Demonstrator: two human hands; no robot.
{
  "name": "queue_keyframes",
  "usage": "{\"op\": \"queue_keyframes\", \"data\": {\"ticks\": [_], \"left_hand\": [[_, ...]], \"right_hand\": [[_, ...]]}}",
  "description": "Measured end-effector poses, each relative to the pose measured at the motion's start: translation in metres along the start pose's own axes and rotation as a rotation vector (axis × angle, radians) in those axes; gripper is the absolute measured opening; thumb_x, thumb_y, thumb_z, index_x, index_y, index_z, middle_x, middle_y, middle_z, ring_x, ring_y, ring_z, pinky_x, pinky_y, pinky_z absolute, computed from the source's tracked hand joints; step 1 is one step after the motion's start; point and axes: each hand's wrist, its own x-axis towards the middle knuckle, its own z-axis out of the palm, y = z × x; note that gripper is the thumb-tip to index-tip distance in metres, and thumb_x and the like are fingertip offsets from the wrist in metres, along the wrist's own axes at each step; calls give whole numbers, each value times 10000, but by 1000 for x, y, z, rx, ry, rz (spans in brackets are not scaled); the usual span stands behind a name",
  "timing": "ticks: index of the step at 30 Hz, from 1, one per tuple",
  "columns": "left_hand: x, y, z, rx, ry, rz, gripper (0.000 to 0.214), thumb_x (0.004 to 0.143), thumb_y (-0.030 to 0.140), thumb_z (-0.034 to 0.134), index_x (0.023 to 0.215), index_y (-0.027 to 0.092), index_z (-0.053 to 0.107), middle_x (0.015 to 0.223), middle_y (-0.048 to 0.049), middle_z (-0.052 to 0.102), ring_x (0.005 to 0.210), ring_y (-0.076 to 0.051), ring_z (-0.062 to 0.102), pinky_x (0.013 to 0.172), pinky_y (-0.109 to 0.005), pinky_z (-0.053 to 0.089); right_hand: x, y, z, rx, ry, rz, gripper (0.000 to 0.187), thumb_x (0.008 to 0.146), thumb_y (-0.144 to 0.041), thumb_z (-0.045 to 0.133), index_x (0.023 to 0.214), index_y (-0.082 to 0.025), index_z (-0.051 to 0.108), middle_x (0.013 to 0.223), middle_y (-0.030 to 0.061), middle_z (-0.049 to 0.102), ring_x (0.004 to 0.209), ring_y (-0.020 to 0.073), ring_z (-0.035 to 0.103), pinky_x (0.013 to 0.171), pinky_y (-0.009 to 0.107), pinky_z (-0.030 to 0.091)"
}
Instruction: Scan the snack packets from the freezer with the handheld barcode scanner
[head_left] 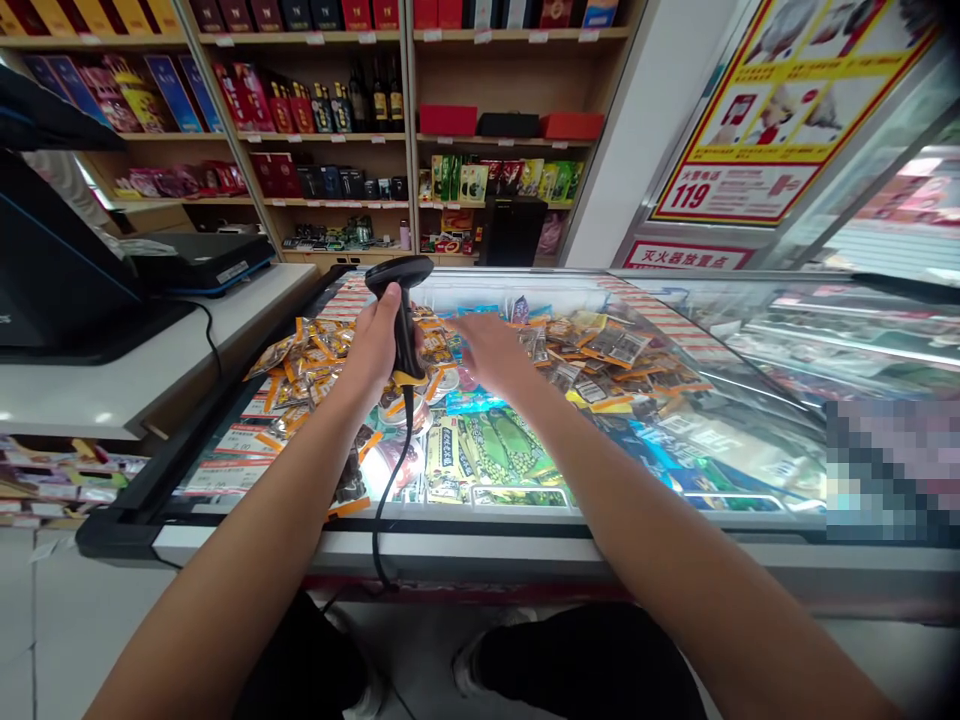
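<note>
Left hand (375,340) clamped around the handle of a corded barcode scanner (406,325), held above the glass-topped chest freezer (480,545), left of the right hand (491,352). Scanner's long axis runs near to far; head at the far end, cable (390,480) trailing near. Scan window hidden. Right hand: thumb and index finger apart, remaining fingers obscured; contact with the snack packets (615,350) cannot be told.
</note>
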Motion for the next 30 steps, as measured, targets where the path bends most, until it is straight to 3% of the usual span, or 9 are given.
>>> {"op": "queue_keyframes", "data": {"ticks": [4, 9, 12, 16, 20, 25, 30], "left_hand": [[-2, 2, 1, 5, 1, -25, 581, 888, 805, 563, 892, 225, 556, 552, 23, 596, 408, -141, 567, 399, -246, 431], [0, -3, -1, 10, -28, -17, 600, 879, 819, 560, 915, 220, 581, 568, 12, 610, 450, -157, 610, 400, -246, 415], [2, -6, -2, 7, -39, -4, 588, 878, 809, 567, 918, 222, 579, 576, 9, 616, 473, -161, 623, 403, -246, 410], [1, -5, -1, 28, -39, -13, 584, 891, 808, 543, 906, 224, 570, 578, 9, 611, 461, -154, 602, 404, -247, 397], [-2, -2, 1, 72, -35, -23, 570, 908, 798, 523, 889, 230, 549, 580, 10, 610, 447, -142, 571, 416, -248, 399], [-5, -4, 3, 142, -94, -14, 543, 911, 772, 546, 853, 232, 521, 572, 8, 613, 426, -122, 526, 414, -239, 387], [-11, -7, 1, 251, -321, 2, 545, 888, 761, 605, 883, 222, 530, 582, 8, 631, 459, -122, 558, 439, -226, 411]], "right_hand": [[4, -23, 24, -60, -226, -59, 645, 1032, -152, 493, 1667, -252, 431, 1740, 112, 373, 1565, 413, 365, 1204, 583, 391], [6, -11, 32, -25, -275, -2, 618, 1112, -427, 413, 1710, -287, 342, 1738, 83, 386, 1555, 443, 369, 1237, 611, 323], [9, -6, 29, -24, -281, 38, 627, 1098, -510, 443, 1679, -280, 401, 1684, 105, 464, 1520, 462, 388, 1200, 608, 352], [11, -7, 25, -59, -199, 19, 536, 1090, -465, 494, 1557, -211, 561, 1483, 155, 644, 1418, 424, 482, 1160, 549, 376], [11, -8, 19, -84, -113, 18, 421, 1111, -340, 398, 1334, -147, 700, 1133, 180, 760, 1174, 374, 627, 1031, 482, 421], [10, 6, -1, 32, 86, 266, 402, 1111, -296, 333, 1065, -155, 707, 900, 143, 736, 871, 297, 656, 778, 374, 417], [3, 32, -25, 398, 318, 394, 302, 1040, -375, 485, 774, -240, 535, 616, -2, 526, 619, 201, 511, 636, 325, 346]]}}
